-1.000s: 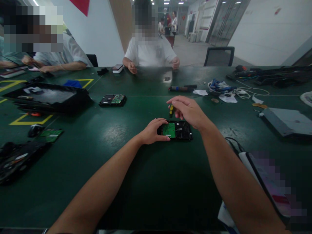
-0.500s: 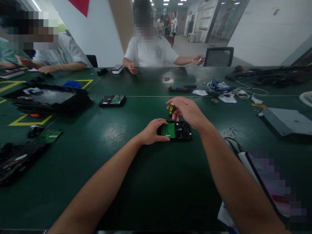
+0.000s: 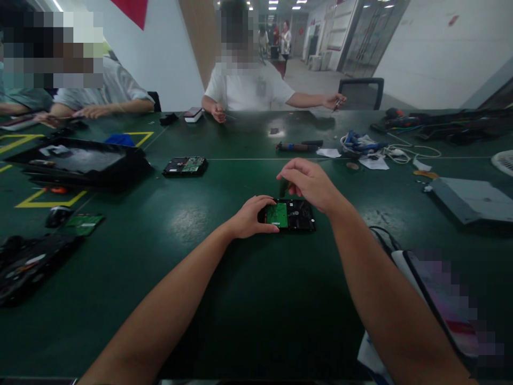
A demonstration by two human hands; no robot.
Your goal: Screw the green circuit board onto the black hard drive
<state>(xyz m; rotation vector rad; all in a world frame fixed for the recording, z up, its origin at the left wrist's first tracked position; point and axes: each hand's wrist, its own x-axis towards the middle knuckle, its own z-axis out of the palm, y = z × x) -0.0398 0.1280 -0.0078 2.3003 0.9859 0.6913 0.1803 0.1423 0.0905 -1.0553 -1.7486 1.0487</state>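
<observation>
A hard drive (image 3: 302,215) lies flat on the green table, its green circuit board facing up. My left hand (image 3: 252,216) grips the drive's left end, thumb along the near edge and fingers on the far edge. Above the far side of the drive, my right hand (image 3: 306,179) is closed around a screwdriver (image 3: 284,187) with a dark handle, held upright. The fingers cover part of the handle, and I cannot make out where its tip meets the drive.
Another hard drive (image 3: 185,166) lies to the left, beyond it a black tray (image 3: 80,158). Dark casing parts (image 3: 32,262) are at far left. A grey metal box (image 3: 473,198) and a phone (image 3: 441,305) stand right. Cables (image 3: 363,141) lie behind. Across the table sits a person (image 3: 248,88).
My right hand has turned the screwdriver, its fingers now curled more closely and the yellow on the handle less visible. My left hand and the drive stay put. The person opposite shifts one hand.
</observation>
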